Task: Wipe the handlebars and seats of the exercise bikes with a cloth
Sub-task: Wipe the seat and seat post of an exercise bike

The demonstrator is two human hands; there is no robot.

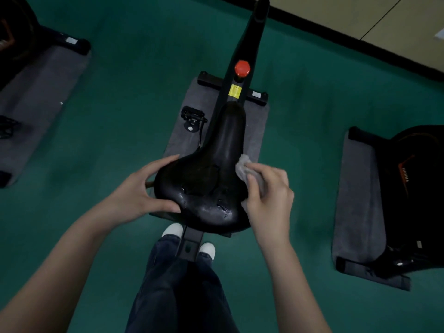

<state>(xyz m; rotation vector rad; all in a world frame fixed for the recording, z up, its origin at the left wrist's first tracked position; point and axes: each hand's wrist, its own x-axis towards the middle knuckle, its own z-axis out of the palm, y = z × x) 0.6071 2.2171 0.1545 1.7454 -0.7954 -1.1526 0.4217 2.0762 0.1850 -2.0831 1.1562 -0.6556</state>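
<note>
Black seat (211,179) sits centre frame on its bike above a grey mat (254,131); left hand (141,188) grips the seat's left edge, thumb and fingers curled round it; right hand (269,195) clutches a grey cloth (242,167) against the seat's right side; green floor (120,116) below.

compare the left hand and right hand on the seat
The left hand is bare and spread round the left edge of the seat; the right hand is bunched on a grey cloth. The left hand holds the seat itself; the right hand presses the cloth to its right edge. Both are at its wide rear.
</note>
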